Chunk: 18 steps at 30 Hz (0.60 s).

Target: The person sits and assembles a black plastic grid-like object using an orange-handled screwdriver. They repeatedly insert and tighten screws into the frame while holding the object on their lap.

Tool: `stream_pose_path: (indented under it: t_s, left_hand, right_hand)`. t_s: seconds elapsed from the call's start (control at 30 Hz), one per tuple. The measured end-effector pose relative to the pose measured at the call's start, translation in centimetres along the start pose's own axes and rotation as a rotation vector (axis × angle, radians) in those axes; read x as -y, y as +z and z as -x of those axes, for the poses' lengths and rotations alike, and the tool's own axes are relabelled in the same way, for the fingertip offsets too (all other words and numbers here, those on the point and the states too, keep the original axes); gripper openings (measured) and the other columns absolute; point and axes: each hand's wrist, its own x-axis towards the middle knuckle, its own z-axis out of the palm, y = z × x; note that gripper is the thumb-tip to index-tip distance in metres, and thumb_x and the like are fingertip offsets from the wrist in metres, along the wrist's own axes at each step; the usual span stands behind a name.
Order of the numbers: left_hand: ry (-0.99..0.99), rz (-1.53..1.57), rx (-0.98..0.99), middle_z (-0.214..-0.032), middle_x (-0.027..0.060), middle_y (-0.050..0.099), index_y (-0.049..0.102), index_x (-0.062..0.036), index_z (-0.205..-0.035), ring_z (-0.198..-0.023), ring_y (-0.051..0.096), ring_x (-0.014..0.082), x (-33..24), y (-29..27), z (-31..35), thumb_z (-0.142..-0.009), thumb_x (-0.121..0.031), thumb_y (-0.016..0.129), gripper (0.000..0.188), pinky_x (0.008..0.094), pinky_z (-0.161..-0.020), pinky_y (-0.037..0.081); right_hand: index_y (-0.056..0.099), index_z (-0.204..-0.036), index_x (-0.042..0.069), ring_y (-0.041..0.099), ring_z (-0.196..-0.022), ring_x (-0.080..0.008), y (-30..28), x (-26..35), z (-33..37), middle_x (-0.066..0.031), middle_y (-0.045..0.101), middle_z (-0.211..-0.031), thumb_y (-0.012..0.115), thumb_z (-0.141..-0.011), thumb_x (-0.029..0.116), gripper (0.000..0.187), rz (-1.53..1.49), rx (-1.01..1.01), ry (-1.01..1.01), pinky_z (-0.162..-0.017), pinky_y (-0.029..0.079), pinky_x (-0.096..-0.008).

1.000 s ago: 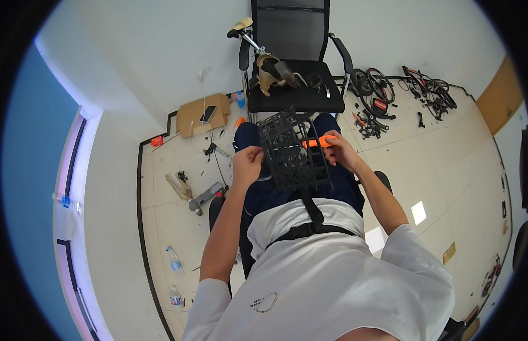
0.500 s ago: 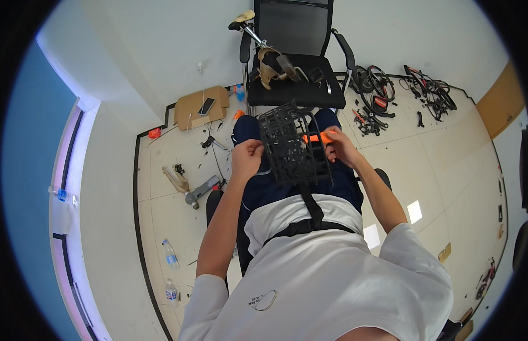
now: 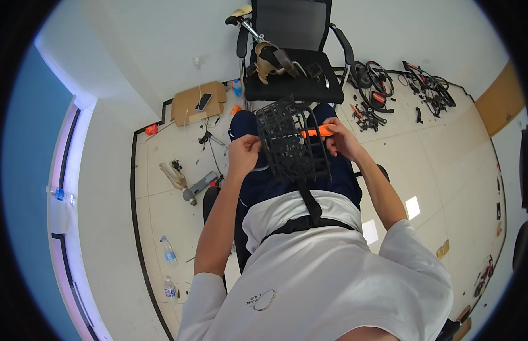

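A black open-lattice plastic basket (image 3: pixel 287 142) rests on my lap, between my two hands. My right hand (image 3: pixel 344 141) is closed on the orange handle of a screwdriver (image 3: pixel 316 132), which points left into the basket's right side; black bars hide its tip. At the basket's left side, the fingers of my left hand (image 3: pixel 244 154) are pinched together. Whatever they hold, if anything, is too small or hidden to make out. A black strap (image 3: pixel 310 204) runs from under the basket to my waist.
Ahead stands a black office chair (image 3: pixel 287 74) with a beige bicycle frame part and saddle (image 3: pixel 269 54) on it. Bike wheels and parts (image 3: pixel 377 91) lie on the floor at right. Left are cardboard (image 3: pixel 187 111) with a phone (image 3: pixel 203 102), a grey-handled tool (image 3: pixel 201 186) and water bottles (image 3: pixel 168 253).
The whole view has shifted slightly. The screwdriver handle now tilts up a little more toward my right hand, which has moved slightly; my left hand stays at the basket's side.
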Motion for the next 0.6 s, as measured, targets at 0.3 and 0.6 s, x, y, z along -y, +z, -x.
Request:
stream_pose_path:
  t_s: [0.3,0.6]
  left_hand:
    - [-0.016,0.019,-0.004,-0.087,0.0073,0.07,0.065,0.0073,-0.097,-0.077,0.067,0.0125,-0.3,0.3,-0.1,-0.093,0.004,0.055,0.012,0.0253,-0.073,0.054]
    - [-0.057,0.008,0.015,-0.088,0.0083,0.071,0.066,0.0069,-0.1,-0.077,0.066,0.0131,-1.0,0.3,-0.1,-0.091,0.001,0.058,0.013,0.0263,-0.074,0.053]
  right_hand:
    - [0.049,-0.097,0.01,0.045,-0.044,-0.0106,-3.3,-0.6,-1.2,-0.004,0.053,-0.063,0.049,-0.1,0.043,0.033,0.18,0.165,0.117,-0.043,0.038,-0.0244]
    - [0.049,-0.097,0.01,0.045,-0.046,-0.012,-2.3,-0.8,-1.0,-0.0037,0.052,-0.062,0.054,-0.097,0.037,0.027,0.075,0.088,0.01,-0.045,0.038,-0.0255]
